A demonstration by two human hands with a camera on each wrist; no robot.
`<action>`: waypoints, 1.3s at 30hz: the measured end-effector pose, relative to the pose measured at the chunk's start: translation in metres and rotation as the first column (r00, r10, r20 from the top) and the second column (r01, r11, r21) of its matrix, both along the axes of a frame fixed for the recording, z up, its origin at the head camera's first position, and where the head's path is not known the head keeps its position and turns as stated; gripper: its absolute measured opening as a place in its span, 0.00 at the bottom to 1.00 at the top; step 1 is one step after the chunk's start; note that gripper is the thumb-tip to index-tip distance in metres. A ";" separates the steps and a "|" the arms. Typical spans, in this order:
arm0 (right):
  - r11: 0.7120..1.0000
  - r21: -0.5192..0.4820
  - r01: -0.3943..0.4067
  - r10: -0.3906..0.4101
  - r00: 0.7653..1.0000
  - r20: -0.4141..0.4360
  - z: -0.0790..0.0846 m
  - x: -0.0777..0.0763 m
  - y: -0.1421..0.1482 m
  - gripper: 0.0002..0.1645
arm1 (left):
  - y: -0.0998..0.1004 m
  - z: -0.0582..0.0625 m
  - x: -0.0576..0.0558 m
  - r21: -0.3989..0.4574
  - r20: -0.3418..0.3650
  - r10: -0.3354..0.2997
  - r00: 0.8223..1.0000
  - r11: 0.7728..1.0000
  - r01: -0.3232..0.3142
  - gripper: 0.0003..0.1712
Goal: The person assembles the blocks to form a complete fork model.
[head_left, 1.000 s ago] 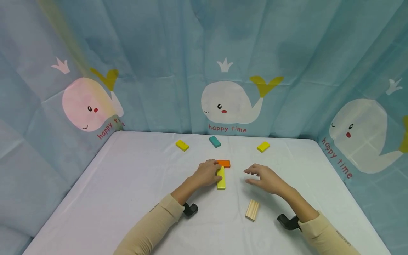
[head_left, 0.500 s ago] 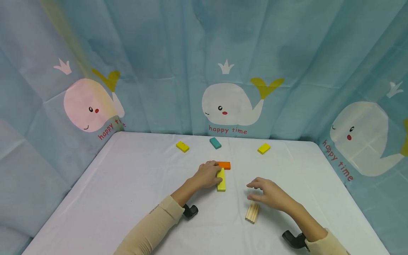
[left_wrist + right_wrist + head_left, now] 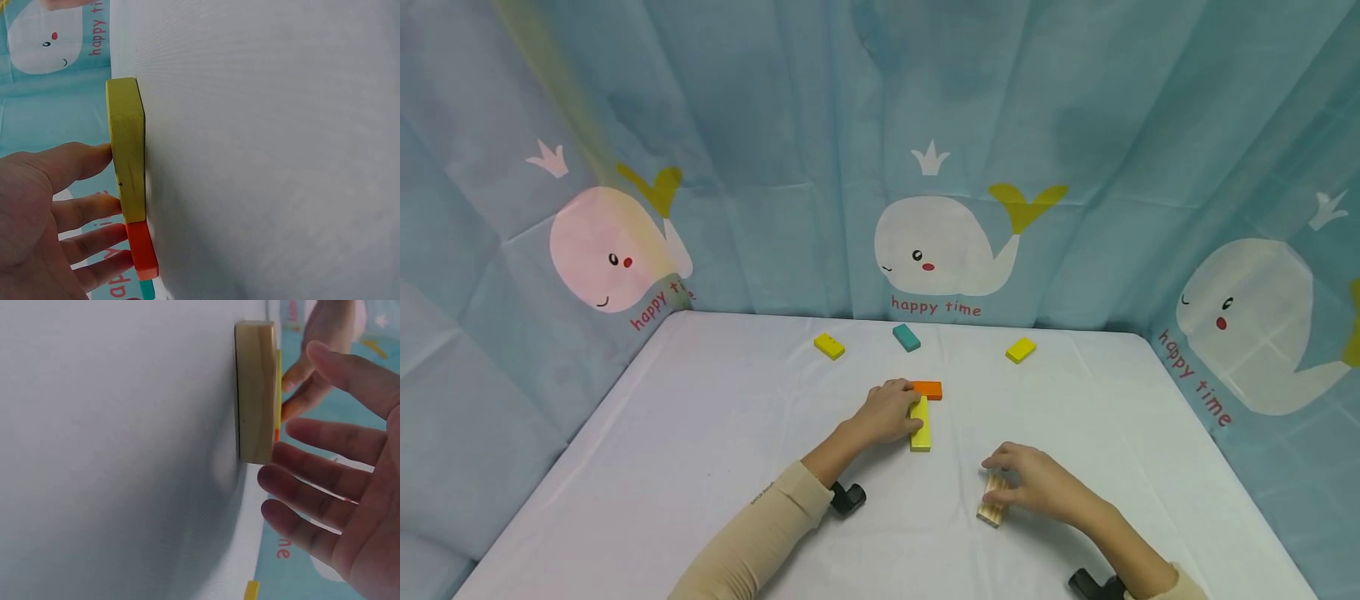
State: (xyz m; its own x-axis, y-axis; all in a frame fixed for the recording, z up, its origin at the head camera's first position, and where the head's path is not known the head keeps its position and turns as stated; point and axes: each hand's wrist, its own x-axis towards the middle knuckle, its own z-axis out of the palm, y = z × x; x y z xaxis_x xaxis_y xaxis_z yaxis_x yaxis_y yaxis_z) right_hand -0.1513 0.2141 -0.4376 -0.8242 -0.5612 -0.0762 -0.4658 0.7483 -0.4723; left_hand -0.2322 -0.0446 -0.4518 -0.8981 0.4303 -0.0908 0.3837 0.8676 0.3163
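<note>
Soft shadows fall on the white tabletop (image 3: 737, 400), dimmer in both wrist views.

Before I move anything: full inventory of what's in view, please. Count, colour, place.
Long yellow block: 1, yellow, mid-table, pointing away from the person
Orange block: 1, orange, crosswise at the long yellow block's far end
Wooden piece: 1, pale striped wood, near side, right of centre; can't tell if several pieces
Small yellow blocks: 2, yellow, toward the far edge, one left, one right
Teal block: 1, teal, far edge, between those two
Table: 1, white, under everything
Curtain: blue, behind, with whale prints
Wrist devices: 2, black, one per wrist
Sleeves: 2, beige, on the forearms
Left hand: 1, at the long yellow block
Right hand: 1, over the wooden piece
</note>
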 end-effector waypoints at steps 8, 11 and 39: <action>1.000 0.027 -0.008 0.007 1.000 0.014 -0.005 0.007 0.001 0.32 | 0.001 -0.001 -0.001 0.010 0.013 0.028 1.000 1.000 -0.028 0.26; 0.999 0.046 -0.007 0.007 1.000 -0.011 -0.007 0.009 0.001 0.31 | 0.002 -0.001 -0.001 0.010 0.016 0.037 0.999 0.999 -0.038 0.27; 0.997 0.073 0.002 0.011 0.983 -0.181 -0.010 0.022 -0.003 0.33 | 0.003 -0.003 -0.004 0.000 0.021 0.034 0.999 0.999 -0.034 0.30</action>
State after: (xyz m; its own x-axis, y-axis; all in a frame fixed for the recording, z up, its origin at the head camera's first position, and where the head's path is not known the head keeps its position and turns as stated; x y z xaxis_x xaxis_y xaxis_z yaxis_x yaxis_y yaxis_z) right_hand -0.1292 0.2114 -0.4474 -0.8254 -0.5635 0.0338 -0.5425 0.7752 -0.3238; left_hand -0.2362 -0.0421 -0.4545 -0.9102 0.3994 -0.1095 0.3470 0.8799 0.3245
